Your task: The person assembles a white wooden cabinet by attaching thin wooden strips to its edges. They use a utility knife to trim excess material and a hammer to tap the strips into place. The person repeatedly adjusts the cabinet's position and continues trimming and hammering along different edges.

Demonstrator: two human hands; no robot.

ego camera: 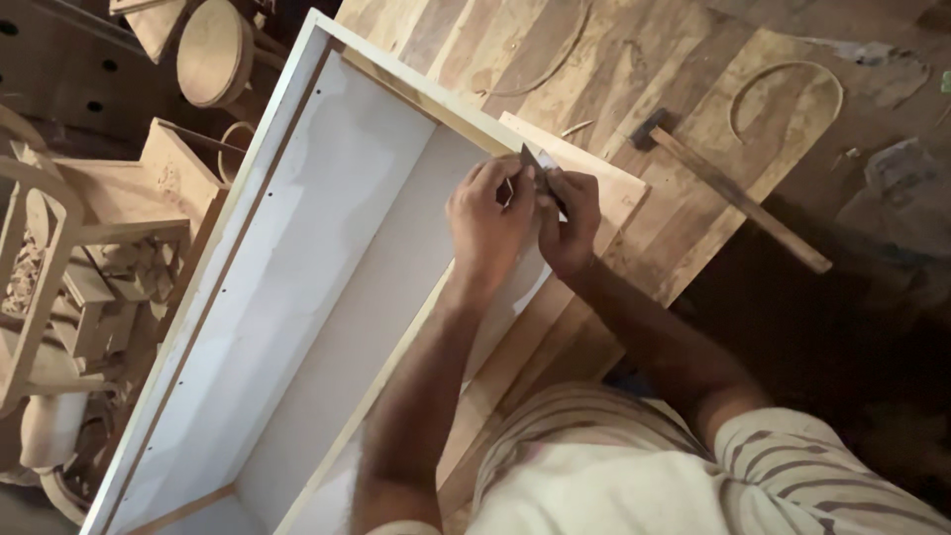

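Note:
A long white box-like cabinet frame (297, 258) with pale wooden edges lies across a wooden work surface. My left hand (487, 220) and my right hand (570, 220) meet at its right side wall, near the far end. Both pinch a small dark flat metal piece (538, 161), whose tip sticks up above my fingers. My left hand's fingers curl over the wall's edge. What lies under my palms is hidden.
A hammer (733, 188) with a long wooden handle rests on planks to the right. Boards with curved cut-outs (788, 94) lie at the far right. A round wooden stool (213, 52) and carved furniture parts (59, 258) crowd the left side.

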